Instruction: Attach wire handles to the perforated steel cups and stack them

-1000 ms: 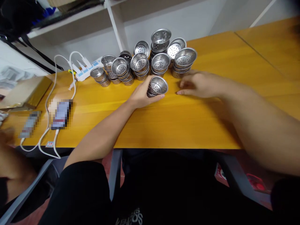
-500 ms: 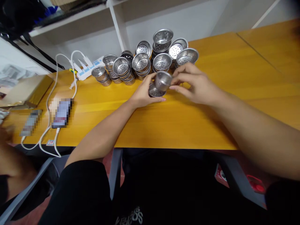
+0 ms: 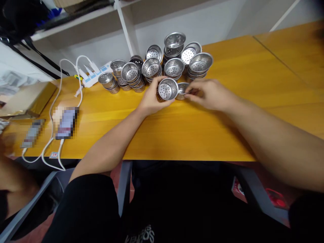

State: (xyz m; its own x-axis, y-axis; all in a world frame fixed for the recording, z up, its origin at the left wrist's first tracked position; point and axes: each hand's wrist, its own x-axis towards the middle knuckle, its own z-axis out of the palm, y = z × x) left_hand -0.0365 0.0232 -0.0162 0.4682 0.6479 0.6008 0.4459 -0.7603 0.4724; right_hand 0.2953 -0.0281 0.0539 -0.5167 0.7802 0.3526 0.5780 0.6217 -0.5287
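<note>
Clock, head view: we take all directions from the first cup, a perforated steel one, with twelve o'clock toward the wall.
Left hand: our left hand grasps that cup from its eight o'clock side, thumb along the near wall, fingers around the far one; the cup's mouth tips toward us.
Right hand: our right hand reaches in from three o'clock, thumb and fingers pinched at the rim of the second cup.
Second cup: it sits at three o'clock, just beside the first and partly behind it; we cannot tell whether it touches the table.
Stacked cups: more stacked cups, their mouths upward, form a cluster running from nine o'clock round to two, the tallest pile at twelve.
Power strip: the white power strip lies past the cluster's nine o'clock end, with plugs and white cables.
Phones: two blurred phones, the nearer phone and the farther phone, lie between eight and nine o'clock, cables attached.
Box: a cardboard box lies at nine o'clock, well apart.
Neighbour: another person's arm shows at eight o'clock.
</note>
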